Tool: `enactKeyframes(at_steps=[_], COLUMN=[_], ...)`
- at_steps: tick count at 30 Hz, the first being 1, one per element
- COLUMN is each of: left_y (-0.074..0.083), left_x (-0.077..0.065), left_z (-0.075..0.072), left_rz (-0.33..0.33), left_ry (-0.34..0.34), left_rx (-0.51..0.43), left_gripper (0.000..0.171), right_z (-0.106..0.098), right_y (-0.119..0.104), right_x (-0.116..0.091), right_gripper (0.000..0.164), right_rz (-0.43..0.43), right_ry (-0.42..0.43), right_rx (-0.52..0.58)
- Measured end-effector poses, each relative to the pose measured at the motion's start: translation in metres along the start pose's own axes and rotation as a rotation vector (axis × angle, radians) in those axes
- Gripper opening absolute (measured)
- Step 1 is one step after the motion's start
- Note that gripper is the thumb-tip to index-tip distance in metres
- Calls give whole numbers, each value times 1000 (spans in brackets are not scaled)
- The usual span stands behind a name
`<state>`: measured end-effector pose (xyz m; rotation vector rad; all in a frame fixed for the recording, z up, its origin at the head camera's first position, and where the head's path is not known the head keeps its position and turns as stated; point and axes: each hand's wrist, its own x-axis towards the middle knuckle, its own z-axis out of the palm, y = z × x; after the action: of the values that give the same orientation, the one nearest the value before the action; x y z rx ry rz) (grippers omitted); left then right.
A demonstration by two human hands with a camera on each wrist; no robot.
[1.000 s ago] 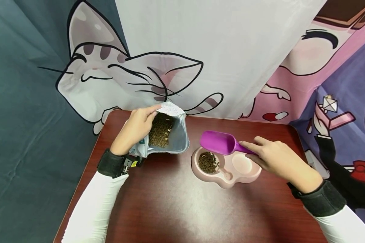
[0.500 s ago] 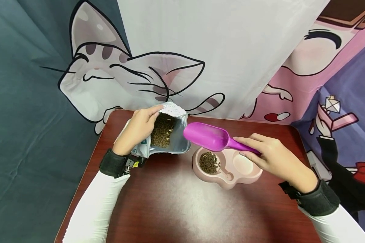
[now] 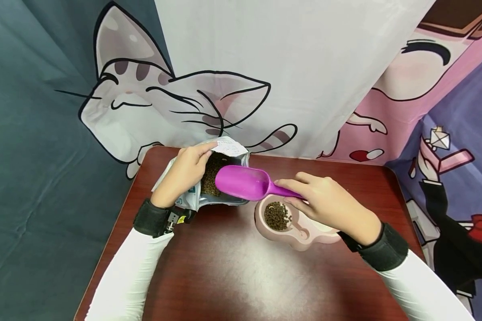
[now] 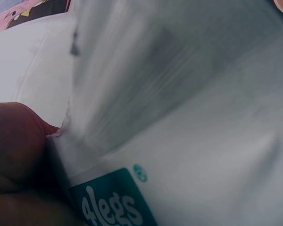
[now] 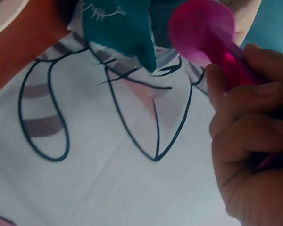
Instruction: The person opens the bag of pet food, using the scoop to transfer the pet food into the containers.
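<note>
In the head view my right hand (image 3: 325, 200) grips the handle of a purple scoop (image 3: 243, 183). The scoop's bowl hangs over the mouth of an open bag (image 3: 189, 196) and hides part of the brown kibble (image 3: 212, 176) inside. No kibble shows in the scoop. My left hand (image 3: 186, 171) holds the bag by its top edge. In the left wrist view the bag's pale side (image 4: 203, 155) carries a teal "4legs" label. The right wrist view shows fingers (image 5: 247, 132) curled round the scoop handle, with the bag's teal corner (image 5: 122, 28) near the scoop.
A pink double bowl (image 3: 297, 243) stands on the brown table (image 3: 241, 276), right of the bag. Kibble (image 3: 277, 216) lies in its left hollow; my right hand partly covers the other hollow. Behind the table hangs a cloth (image 3: 289, 67) printed with a cartoon cat.
My right hand has carried the scoop leftward from above the pink bowl to above the bag's mouth. The left hand and the bag have stayed in nearly the same place.
</note>
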<state>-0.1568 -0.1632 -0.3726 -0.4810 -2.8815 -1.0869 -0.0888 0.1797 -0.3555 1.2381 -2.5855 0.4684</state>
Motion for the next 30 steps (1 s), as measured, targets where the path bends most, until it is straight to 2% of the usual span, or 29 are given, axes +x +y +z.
enactKeyframes(at_steps=[14,21,30], left_y=[3,2,0], left_x=[1,0,-1], left_z=[2,2,3], left_rz=[46,45,44], left_ry=[24,10,1], left_rx=[-1,12,18], left_gripper=[37,38,38], right_z=[22,32,49], right_y=[-10,-16,-27], right_x=[51,73,94], right_gripper=[27,15,17], right_rz=[72,155,281], right_ry=[-150,-274,-403], right_rx=[-1,-36,-38])
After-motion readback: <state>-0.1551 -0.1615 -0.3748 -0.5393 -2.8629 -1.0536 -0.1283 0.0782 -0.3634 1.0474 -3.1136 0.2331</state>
